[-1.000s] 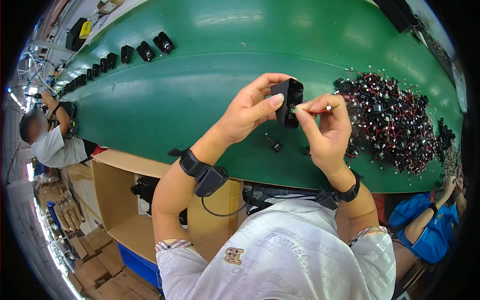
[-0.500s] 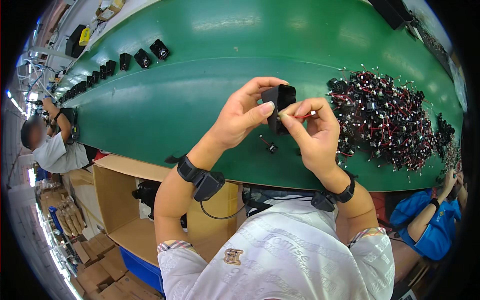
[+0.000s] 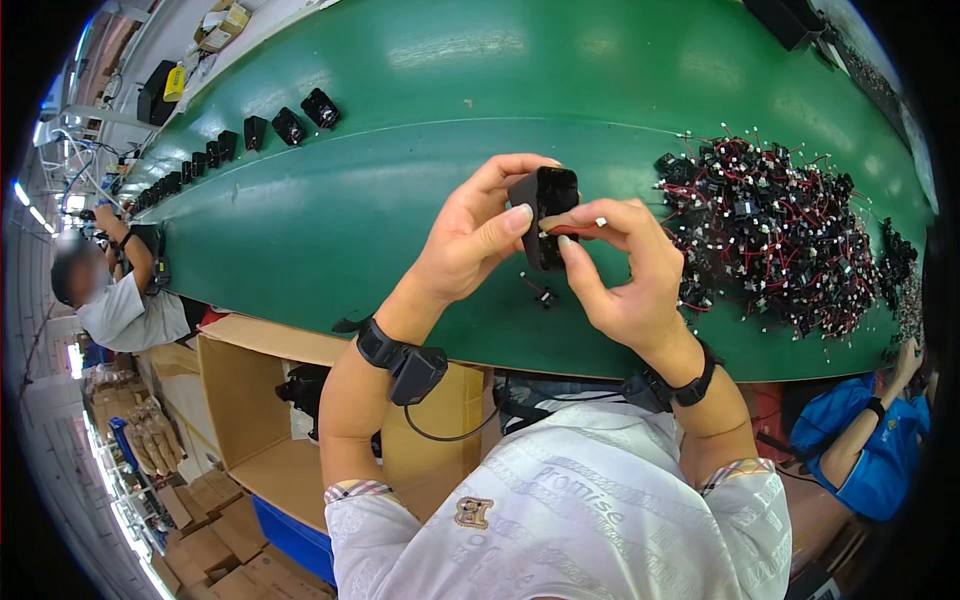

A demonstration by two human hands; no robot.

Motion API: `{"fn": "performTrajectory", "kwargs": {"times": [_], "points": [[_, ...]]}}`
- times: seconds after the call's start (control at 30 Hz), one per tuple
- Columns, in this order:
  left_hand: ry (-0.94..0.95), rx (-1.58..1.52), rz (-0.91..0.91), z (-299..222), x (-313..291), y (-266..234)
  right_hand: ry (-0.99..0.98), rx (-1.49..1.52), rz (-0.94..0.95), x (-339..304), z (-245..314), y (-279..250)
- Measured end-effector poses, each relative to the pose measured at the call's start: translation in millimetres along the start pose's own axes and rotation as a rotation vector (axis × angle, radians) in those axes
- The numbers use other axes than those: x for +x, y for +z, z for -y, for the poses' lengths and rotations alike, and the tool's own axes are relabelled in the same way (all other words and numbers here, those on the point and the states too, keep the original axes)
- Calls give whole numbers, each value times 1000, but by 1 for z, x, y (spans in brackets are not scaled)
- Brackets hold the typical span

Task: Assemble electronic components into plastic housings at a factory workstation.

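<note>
My left hand [image 3: 465, 240] is wrapped round a small black plastic housing [image 3: 557, 186], its open side turned toward the right. At that opening, the thumb and index finger of my right hand [image 3: 640, 275] close on a red wire lead [image 3: 572, 231]. A white connector [image 3: 601, 222] on the lead's end sticks out past the fingers. What the lead joins inside the housing is hidden by my fingers. Below the housing, a small black part with a wire [image 3: 543, 296] lies alone on the green table [image 3: 400, 220].
A big heap of black parts with red wires [image 3: 770, 240] lies to the right. Black housings [image 3: 288, 126] stand in a row at the far left. An open cardboard box [image 3: 260, 400] is below the table edge. Co-workers sit left [image 3: 135, 310] and right [image 3: 860, 440].
The housing and my right fingertips have shifted slightly left. My right index finger now reaches straighter into the opening, with the thumb lower. The white connector has moved a little left.
</note>
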State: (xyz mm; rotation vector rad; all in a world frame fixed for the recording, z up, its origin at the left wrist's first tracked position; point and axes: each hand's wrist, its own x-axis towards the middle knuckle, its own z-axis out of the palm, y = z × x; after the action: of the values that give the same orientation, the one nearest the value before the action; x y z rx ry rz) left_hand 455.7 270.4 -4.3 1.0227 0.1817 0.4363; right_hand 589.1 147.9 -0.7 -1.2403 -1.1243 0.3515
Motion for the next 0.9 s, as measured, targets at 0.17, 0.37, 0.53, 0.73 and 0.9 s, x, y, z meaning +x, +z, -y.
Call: {"fn": "performTrajectory", "kwargs": {"times": [0.17,0.37,0.53,0.73,0.9], "points": [[7,67,-124,-7,-1,0,-179,-181,261,12,1,-11],[35,260,-128,-3,2,6,-31,-175,294,8,0,-14],[18,316,-159,-2,0,7,135,-11,366,9,-2,-8],[61,653,-228,-6,-3,2,457,500,420,6,-13,-14],[353,1073,-325,-8,-7,-2,787,853,477,5,-1,-4]]}}
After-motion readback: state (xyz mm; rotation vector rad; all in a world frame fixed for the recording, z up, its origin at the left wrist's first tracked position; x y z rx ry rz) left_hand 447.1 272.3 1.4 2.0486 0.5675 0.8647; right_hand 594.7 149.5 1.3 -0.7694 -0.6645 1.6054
